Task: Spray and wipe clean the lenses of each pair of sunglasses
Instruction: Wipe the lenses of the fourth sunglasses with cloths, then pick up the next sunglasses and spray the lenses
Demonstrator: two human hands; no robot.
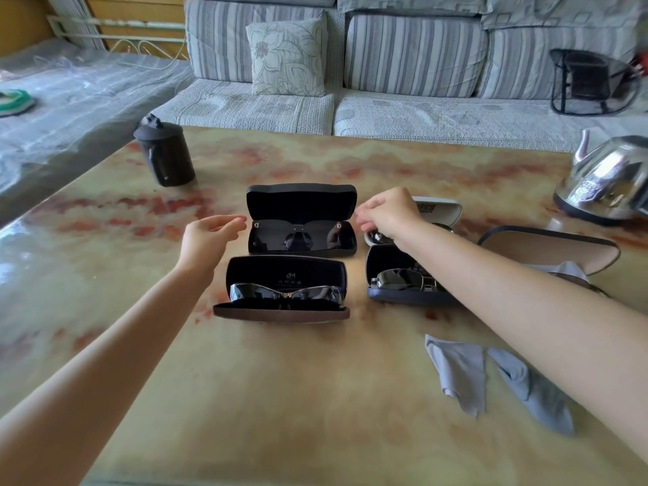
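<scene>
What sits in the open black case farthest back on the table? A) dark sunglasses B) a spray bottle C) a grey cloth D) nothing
A: dark sunglasses lie in the lower half of the black case, whose lid stands open.

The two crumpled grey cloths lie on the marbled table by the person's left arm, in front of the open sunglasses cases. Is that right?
Not quite. In the head view the two crumpled grey cloths lie by the person's right arm, not the left. They are on the marbled table, in front of the open sunglasses cases.
</scene>
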